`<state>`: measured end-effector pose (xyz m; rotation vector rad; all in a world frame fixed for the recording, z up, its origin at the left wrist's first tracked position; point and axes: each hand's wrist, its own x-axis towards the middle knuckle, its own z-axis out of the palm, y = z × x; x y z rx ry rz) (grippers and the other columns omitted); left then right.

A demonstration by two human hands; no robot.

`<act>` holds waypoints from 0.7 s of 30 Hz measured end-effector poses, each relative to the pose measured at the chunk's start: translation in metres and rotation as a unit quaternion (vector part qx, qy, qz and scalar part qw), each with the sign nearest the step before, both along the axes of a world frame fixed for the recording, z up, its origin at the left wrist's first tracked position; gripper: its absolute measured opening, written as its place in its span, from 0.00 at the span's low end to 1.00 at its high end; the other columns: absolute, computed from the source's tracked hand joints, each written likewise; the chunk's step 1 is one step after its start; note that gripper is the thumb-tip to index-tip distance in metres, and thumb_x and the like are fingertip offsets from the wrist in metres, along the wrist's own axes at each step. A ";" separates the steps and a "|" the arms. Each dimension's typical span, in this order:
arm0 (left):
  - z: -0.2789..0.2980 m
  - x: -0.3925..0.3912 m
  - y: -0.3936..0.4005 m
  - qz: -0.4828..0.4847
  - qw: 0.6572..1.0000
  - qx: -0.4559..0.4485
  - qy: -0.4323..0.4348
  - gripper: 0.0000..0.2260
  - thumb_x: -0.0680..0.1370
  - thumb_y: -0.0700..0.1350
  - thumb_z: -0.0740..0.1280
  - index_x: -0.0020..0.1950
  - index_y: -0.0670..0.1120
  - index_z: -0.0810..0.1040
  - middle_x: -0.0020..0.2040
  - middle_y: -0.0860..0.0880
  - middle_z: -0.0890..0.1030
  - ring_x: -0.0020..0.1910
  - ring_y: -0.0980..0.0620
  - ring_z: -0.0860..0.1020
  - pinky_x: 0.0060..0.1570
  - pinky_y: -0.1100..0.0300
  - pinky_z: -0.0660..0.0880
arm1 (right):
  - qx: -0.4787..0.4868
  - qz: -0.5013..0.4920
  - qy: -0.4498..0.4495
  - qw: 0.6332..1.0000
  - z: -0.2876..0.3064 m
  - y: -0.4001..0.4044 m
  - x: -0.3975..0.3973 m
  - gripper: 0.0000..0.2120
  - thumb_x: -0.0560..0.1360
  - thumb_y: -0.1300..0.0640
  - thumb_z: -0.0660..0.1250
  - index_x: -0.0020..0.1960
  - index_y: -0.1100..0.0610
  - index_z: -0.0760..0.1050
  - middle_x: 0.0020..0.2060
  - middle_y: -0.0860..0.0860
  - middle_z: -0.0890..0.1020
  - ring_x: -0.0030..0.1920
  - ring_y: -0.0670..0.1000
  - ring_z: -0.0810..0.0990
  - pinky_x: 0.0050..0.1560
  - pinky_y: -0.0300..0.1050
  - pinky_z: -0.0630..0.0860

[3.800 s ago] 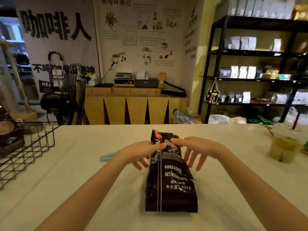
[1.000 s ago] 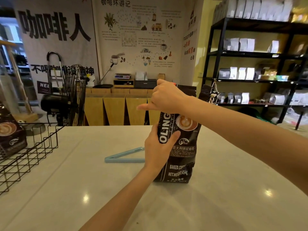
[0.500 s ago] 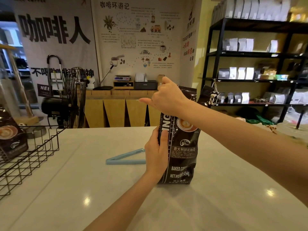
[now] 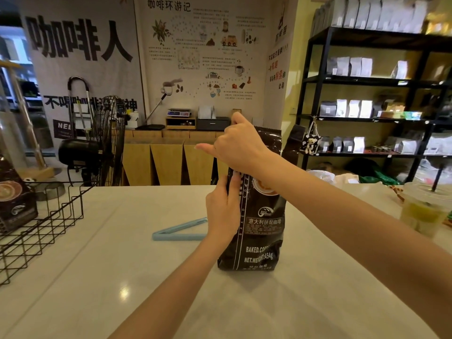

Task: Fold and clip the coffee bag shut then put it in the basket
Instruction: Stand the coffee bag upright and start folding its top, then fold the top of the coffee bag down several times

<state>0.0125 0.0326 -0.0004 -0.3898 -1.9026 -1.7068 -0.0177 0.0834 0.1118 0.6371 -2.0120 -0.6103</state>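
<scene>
A black coffee bag stands upright on the white counter in the middle of the view. My left hand grips the bag's left side at mid height. My right hand is closed around the top of the bag, with the little finger sticking out to the left. A light blue bag clip lies open in a V on the counter just left of the bag, partly behind my left wrist. The black wire basket stands at the left edge.
Another coffee bag sits inside the basket. A plastic cup with a yellowish drink and a straw stands at the right edge of the counter. Behind the counter are a black fan, a wooden cabinet and black shelves with bags.
The bag lay flat under both hands 3.8 s ago; now it stands upright. Over the last second my left hand has slid a little higher on its side.
</scene>
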 end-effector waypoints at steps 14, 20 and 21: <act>-0.002 -0.015 -0.002 0.055 0.998 -0.011 0.014 0.15 0.78 0.49 0.57 0.32 0.50 0.65 0.29 0.50 0.69 0.30 0.52 0.67 0.32 0.52 0.67 | -0.667 0.314 -0.100 0.669 -0.043 0.075 0.052 0.25 0.73 0.53 0.64 0.67 0.57 0.62 0.63 0.51 0.71 0.62 0.44 0.70 0.60 0.31 0.67; -0.004 -0.019 0.002 0.085 0.996 0.008 0.026 0.15 0.78 0.49 0.57 0.32 0.49 0.66 0.29 0.50 0.71 0.29 0.55 0.68 0.31 0.56 0.68 | -0.743 0.177 -0.449 0.464 -0.153 0.074 0.057 0.44 0.60 0.43 0.73 0.70 0.52 0.58 0.63 0.50 0.73 0.57 0.47 0.76 0.50 0.40 0.75; -0.004 -0.018 0.002 0.082 0.996 0.014 0.023 0.14 0.79 0.49 0.57 0.33 0.48 0.67 0.30 0.49 0.71 0.30 0.54 0.69 0.33 0.52 0.69 | -0.740 0.175 -0.466 0.451 -0.158 0.073 0.056 0.42 0.59 0.45 0.74 0.68 0.53 0.60 0.58 0.49 0.77 0.53 0.46 0.78 0.46 0.38 0.76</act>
